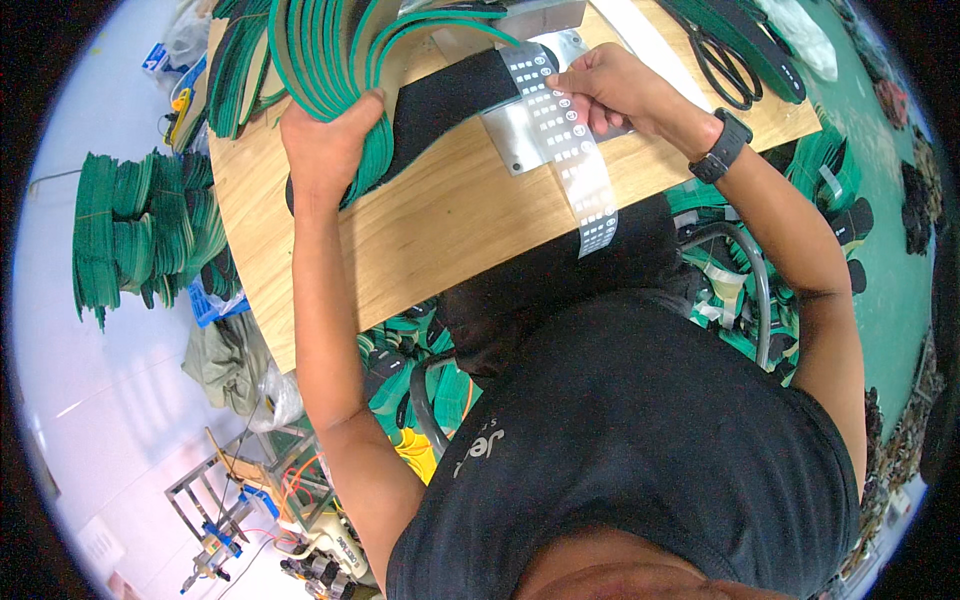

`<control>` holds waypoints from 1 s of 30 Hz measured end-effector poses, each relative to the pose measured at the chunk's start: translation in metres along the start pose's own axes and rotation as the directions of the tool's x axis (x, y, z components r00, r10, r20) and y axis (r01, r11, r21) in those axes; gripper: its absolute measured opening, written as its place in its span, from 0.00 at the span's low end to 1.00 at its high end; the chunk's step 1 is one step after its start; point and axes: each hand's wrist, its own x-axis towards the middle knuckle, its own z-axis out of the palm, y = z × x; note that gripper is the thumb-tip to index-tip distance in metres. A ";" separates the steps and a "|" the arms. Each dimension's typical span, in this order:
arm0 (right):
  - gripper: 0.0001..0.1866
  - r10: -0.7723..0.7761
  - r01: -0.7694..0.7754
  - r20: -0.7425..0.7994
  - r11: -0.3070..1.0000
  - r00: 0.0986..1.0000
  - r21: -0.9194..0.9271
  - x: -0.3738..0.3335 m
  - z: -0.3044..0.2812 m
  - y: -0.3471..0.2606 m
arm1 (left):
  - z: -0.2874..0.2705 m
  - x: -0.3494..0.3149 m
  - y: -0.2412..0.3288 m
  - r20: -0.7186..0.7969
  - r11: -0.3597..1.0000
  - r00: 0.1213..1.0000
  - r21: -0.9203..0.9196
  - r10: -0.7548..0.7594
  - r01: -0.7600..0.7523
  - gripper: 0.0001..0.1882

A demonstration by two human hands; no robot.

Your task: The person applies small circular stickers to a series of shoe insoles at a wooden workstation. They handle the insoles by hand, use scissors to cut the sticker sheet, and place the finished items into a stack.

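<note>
My left hand (325, 145) is wrapped around a fanned stack of insoles (310, 60) with green edges and tan faces. Beneath the stack, a black insole (455, 100) lies across the wooden table, its right end under a see-through strip of printed labels (572, 160). My right hand (615, 90) pinches the strip's edge between thumb and fingers, over that end of the insole. A shiny metal plate (512, 140) sits below the strip, whose lower end hangs past the table's near edge.
The wooden tabletop (420, 230) spreads before me. Black-handled scissors (735, 75) lie at its far right, beside more green and black insoles (765, 50). Bundled insoles (150, 230) are stacked to the left. A metal tube frame (755, 270) stands below on the right.
</note>
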 end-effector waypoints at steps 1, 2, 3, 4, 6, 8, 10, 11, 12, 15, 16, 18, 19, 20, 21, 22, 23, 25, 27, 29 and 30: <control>0.14 0.007 -0.007 -0.001 1.000 1.000 -0.010 0.001 -0.001 0.000 | 0.000 0.000 0.001 -0.005 1.000 1.000 0.006 -0.006 0.006 0.08; 0.15 0.009 -0.009 0.000 1.000 1.000 0.003 0.000 0.000 0.000 | 0.001 0.000 0.001 0.000 1.000 1.000 -0.002 -0.003 0.003 0.08; 0.15 0.011 -0.011 0.002 1.000 1.000 0.014 -0.002 0.001 0.000 | 0.001 -0.001 0.000 0.002 1.000 1.000 -0.012 0.000 0.000 0.08; 0.15 0.013 -0.013 0.004 1.000 1.000 0.026 -0.003 0.001 0.000 | 0.002 -0.002 0.000 0.005 1.000 1.000 -0.022 0.003 -0.003 0.08; 0.15 0.013 -0.013 0.002 0.999 1.000 0.029 -0.004 0.001 -0.001 | 0.003 -0.003 0.004 0.034 0.996 0.999 -0.083 -0.020 0.022 0.09; 0.16 0.009 -0.009 0.005 0.999 1.000 0.036 -0.004 0.001 -0.001 | 0.002 -0.004 0.006 0.034 0.995 0.999 -0.098 -0.020 0.023 0.09; 0.16 0.000 -0.001 0.002 0.999 1.000 0.047 -0.004 0.001 0.002 | 0.002 -0.004 0.003 0.012 0.997 1.000 -0.072 0.006 -0.005 0.10; 0.17 0.000 0.000 -0.006 0.997 1.000 0.071 -0.005 0.001 0.003 | 0.002 -0.003 0.003 0.015 0.998 1.000 -0.060 -0.008 0.009 0.10; 0.17 0.001 0.000 -0.014 0.996 1.000 0.094 -0.006 0.002 0.004 | 0.001 -0.003 0.003 0.018 0.999 1.000 -0.048 -0.023 0.024 0.10; 0.18 -0.007 0.011 -0.025 0.989 1.000 0.145 -0.010 0.002 0.009 | 0.002 -0.002 0.001 0.029 0.998 0.999 -0.052 -0.029 0.031 0.10; 0.18 -0.013 0.017 -0.026 0.987 1.000 0.159 -0.011 0.002 0.010 | 0.003 -0.003 0.001 0.032 0.998 0.999 -0.059 -0.025 0.027 0.10; 0.17 -0.012 0.016 -0.025 0.986 1.000 0.169 -0.014 0.002 0.006 | 0.002 -0.002 0.000 0.059 0.998 0.998 -0.051 -0.030 0.033 0.10; 0.17 -0.013 0.017 -0.025 0.984 1.000 0.175 -0.016 0.002 0.004 | 0.002 -0.002 0.000 0.072 0.998 0.997 -0.045 -0.031 0.035 0.09; 0.16 -0.029 0.031 -0.016 0.986 0.999 0.164 -0.017 0.003 0.005 | 0.002 -0.005 0.003 0.065 0.999 0.997 -0.032 -0.030 0.032 0.10; 0.15 -0.049 0.049 -0.007 0.987 0.999 0.151 -0.016 0.003 0.007 | 0.003 -0.007 0.006 0.054 0.999 0.998 -0.019 -0.027 0.028 0.10; 0.15 -0.069 0.068 0.004 0.988 0.998 0.138 -0.015 0.002 0.008 | 0.003 -0.007 0.008 0.042 1.000 0.999 -0.006 -0.024 0.024 0.10; 0.14 -0.128 0.126 0.007 0.982 0.992 0.141 -0.015 0.001 0.009 | 0.001 -0.006 0.006 0.031 1.000 0.999 0.019 -0.012 0.011 0.10; 0.12 -0.231 0.224 0.024 0.961 0.973 0.160 -0.021 0.005 0.011 | -0.003 -0.010 0.001 0.017 0.997 1.000 0.077 -0.009 0.007 0.11; 0.09 -0.248 0.237 0.064 0.961 0.967 0.142 -0.021 -0.015 0.015 | -0.006 -0.022 0.006 0.014 0.993 1.000 0.118 -0.025 0.023 0.14; 0.10 -0.319 0.312 0.052 0.944 0.946 0.104 -0.014 -0.042 0.011 | -0.010 -0.031 0.010 0.015 0.991 0.999 0.132 -0.031 0.029 0.18; 0.10 -0.347 0.346 0.059 0.938 0.936 0.017 -0.009 -0.056 0.003 | -0.013 -0.035 0.009 0.017 0.991 0.999 0.129 -0.032 0.030 0.20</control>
